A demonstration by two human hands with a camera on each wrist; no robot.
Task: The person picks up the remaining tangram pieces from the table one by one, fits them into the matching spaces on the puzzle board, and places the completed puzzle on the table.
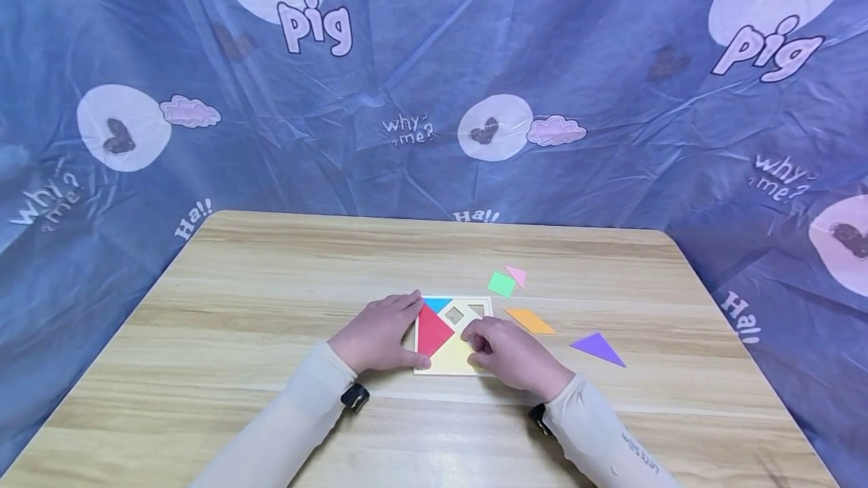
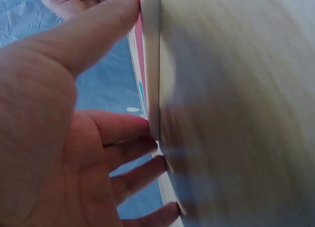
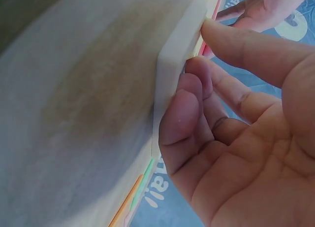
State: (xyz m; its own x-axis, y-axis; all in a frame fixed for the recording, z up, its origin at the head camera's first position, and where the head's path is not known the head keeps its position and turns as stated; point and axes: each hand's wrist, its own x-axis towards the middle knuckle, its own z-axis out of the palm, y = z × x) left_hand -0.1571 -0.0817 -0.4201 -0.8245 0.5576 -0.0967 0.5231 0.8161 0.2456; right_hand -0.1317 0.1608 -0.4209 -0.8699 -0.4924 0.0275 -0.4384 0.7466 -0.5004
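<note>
A pale tangram board (image 1: 475, 299) lies on the table with a red triangle (image 1: 432, 333), a blue triangle (image 1: 435, 304) and a large yellow triangle (image 1: 449, 361) on it. My left hand (image 1: 380, 333) holds the board's left side, thumb near the front corner and fingertips by the back one; the left wrist view shows the thumb (image 2: 106, 25) over the edge. At the board's right side, my right hand (image 1: 513, 356) has curled fingers and its thumb on the yellow triangle. Those fingers (image 3: 182, 116) stand beside the board edge in the right wrist view, hiding part of it.
Right of the board lie an orange parallelogram (image 1: 531, 320) and a purple triangle (image 1: 600, 349). Behind them are a green square (image 1: 502, 284) and a pink triangle (image 1: 518, 276), close together. The wooden table (image 1: 271, 269) ends before a blue printed cloth (image 1: 380, 172).
</note>
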